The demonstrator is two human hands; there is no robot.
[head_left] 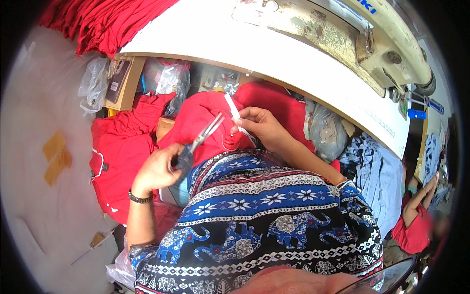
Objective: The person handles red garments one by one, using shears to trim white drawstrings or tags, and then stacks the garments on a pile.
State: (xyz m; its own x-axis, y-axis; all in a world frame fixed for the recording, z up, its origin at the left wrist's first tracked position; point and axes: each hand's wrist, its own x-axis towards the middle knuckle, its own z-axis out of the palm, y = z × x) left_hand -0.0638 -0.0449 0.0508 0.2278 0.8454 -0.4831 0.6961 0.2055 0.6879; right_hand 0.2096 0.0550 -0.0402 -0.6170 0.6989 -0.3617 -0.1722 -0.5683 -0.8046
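Note:
My left hand (159, 166), with a dark bracelet at its wrist, is closed around the dark handles of a pair of scissors (208, 131). The metal blades point up and right, slightly parted. My right hand (257, 125) pinches a narrow white strip (232, 106) between thumb and fingers. Part of the strip hangs below the fingertips. Beneath both hands, red fabric (196, 115) lies bunched over my lap, and the blade tips are near the strip but apart from it.
A white sewing table (235, 36) with a worn sewing machine (342, 44) runs across the top. Folded red cloth (103, 22) is stacked at its left end. More red garments (120, 152) hang at left; blue cloth (374, 181) lies at right. Another person's arm (416, 203) shows far right.

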